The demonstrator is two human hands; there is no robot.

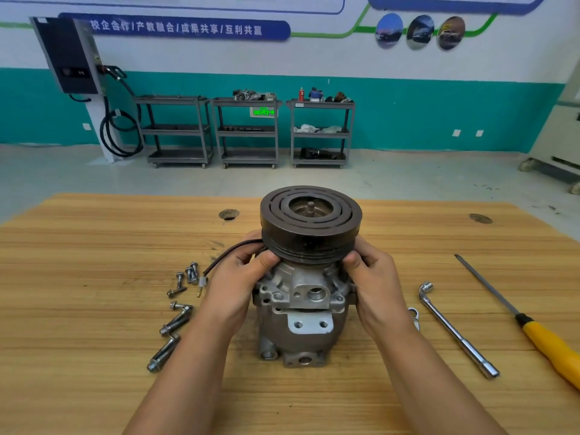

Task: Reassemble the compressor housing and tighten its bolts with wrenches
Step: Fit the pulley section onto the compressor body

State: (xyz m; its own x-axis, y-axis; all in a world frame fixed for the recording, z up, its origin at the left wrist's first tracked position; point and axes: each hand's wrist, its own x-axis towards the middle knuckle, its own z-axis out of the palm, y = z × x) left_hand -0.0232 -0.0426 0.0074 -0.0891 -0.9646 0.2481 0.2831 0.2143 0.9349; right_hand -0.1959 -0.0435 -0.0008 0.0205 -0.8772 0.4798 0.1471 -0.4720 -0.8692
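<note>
Left hand: the left hand (233,277) grips the left flank of the grey cast-metal compressor housing (306,312). Its fingers curl round the far side and its thumb presses just under the pulley rim.
Right hand: the right hand (376,277) mirrors this on the right flank, fingers wrapped behind and thumb tip against the same rim.
Location: the housing stands at the centre of the frame on the light wooden table (94,372), between both hands.
Orientation: the long axis is vertical. The dark grooved round pulley (310,221) is on top with its face up, and its shaft stub points upward. A ported flange faces the camera.
Wire: a thin black lead with a white connector (216,260) trails from under the pulley, passes over the left hand and ends left of it.
Left of frame: four short silver bolts (186,279) lie in a cluster near the connector. Three long silver bolts (171,335) lie below them.
Right of frame: an L-shaped chrome socket wrench (455,331) lies diagonally, apart from the right forearm. A yellow-handled long-shafted tool (546,340) lies further right.
Partly hidden: a small metal ring end (414,315) shows behind the right wrist, type undetermined.
Background: three grey wheeled shelf carts (248,133) stand against the teal wall.
</note>
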